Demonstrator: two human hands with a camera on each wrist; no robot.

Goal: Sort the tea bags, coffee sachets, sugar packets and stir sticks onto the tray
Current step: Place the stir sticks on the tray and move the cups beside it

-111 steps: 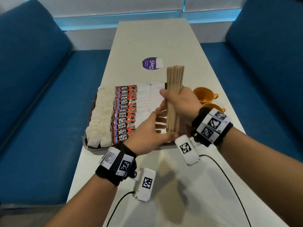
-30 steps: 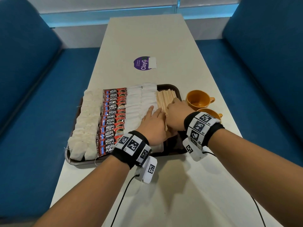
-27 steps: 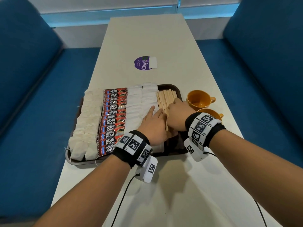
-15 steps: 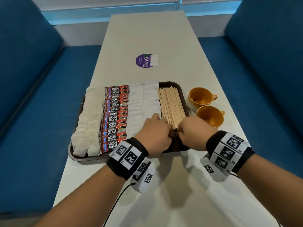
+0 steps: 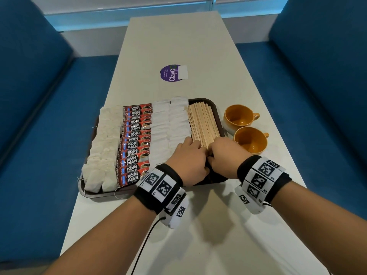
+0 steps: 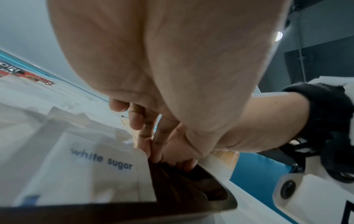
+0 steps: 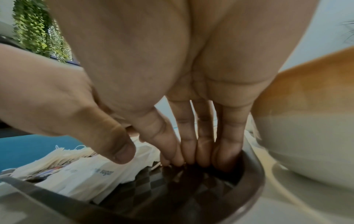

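Resting side by side at the near right corner of the dark brown rectangular plastic tray, the left hand and the right hand meet at the near ends of the pale wooden stir sticks. The right wrist view shows the right hand's fingers straight, close together and pointing down, their tips on the tray floor, holding nothing. The left wrist view shows the left hand's fingers also reaching down to the tray floor beside the nearest sugar packet; whether they pinch anything cannot be told. The sticks lie flat in a bundle along the tray's right side. Just left of them are two columns of white paper sugar packets, then a column of red and black coffee sachets printed KOPI JUAN, then off-white tea bags along the left edge. The tray sits on a long white table. Two orange ceramic cups stand on the table just right of the tray, and a round purple sticker lies farther up the tabletop.
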